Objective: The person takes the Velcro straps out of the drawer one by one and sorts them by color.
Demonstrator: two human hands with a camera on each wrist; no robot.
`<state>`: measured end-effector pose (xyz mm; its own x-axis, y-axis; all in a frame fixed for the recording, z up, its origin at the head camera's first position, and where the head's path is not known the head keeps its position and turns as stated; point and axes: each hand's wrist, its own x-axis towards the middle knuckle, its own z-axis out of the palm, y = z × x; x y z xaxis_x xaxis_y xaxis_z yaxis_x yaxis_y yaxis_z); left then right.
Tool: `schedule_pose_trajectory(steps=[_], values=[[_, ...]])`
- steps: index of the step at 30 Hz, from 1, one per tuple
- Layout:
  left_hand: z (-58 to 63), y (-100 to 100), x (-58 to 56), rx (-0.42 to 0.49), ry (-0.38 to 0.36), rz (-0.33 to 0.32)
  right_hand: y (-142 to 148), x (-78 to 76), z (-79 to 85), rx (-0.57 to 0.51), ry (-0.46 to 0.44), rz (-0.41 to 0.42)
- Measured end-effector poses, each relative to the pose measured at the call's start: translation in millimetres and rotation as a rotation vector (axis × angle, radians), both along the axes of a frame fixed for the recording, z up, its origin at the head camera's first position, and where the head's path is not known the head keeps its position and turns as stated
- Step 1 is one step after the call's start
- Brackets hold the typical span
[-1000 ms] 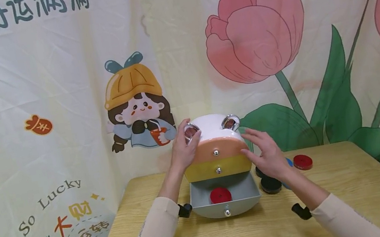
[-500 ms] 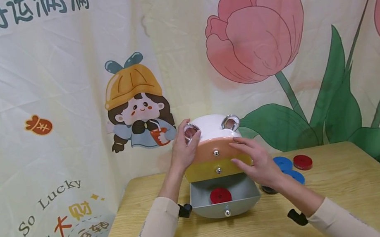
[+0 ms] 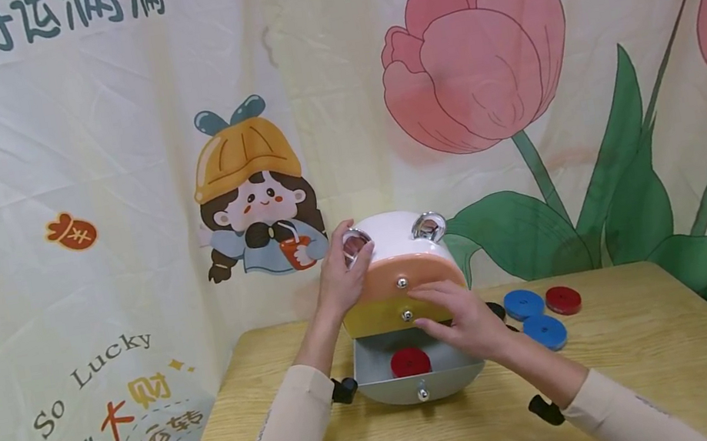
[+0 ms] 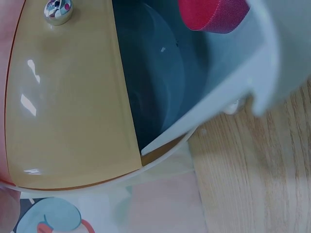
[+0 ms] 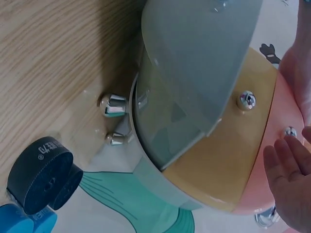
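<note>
My left hand (image 3: 341, 273) grips the upper left of a small rounded drawer cabinet (image 3: 391, 234), by its silver ring-shaped ear (image 3: 356, 234). The white-topped cabinet has an orange drawer (image 3: 384, 276), a yellow drawer (image 3: 370, 319) and a grey drawer (image 3: 382, 393). The grey bottom drawer is pulled out and holds a red roll of strap (image 3: 410, 361). In front of the yellow drawer is my right hand (image 3: 472, 321), thumb and fingers spread apart, fingertips near its silver knob (image 3: 408, 315). Both upper drawers look closed, as the right wrist view also shows.
To the cabinet's right on the wooden table (image 3: 630, 361) lie blue rolls (image 3: 544, 332) and a red roll (image 3: 563, 301). Black rolls (image 5: 41, 170) stand beside them, partly covered by my right hand in the head view. A printed cloth (image 3: 340, 98) hangs behind.
My right hand has moved left and slightly down from the cabinet's right side to the front of the yellow drawer, uncovering the blue rolls. The left hand stays on the cabinet.
</note>
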<state>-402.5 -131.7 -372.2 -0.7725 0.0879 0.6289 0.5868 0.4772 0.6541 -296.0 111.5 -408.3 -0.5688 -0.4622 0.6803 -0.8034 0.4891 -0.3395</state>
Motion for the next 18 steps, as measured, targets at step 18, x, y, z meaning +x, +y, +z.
schedule_pose_trajectory(steps=[18], values=[[-0.6,0,0.9,0.002,-0.007,0.003,-14,-8.0,-20.8,0.079,-0.134,0.044]])
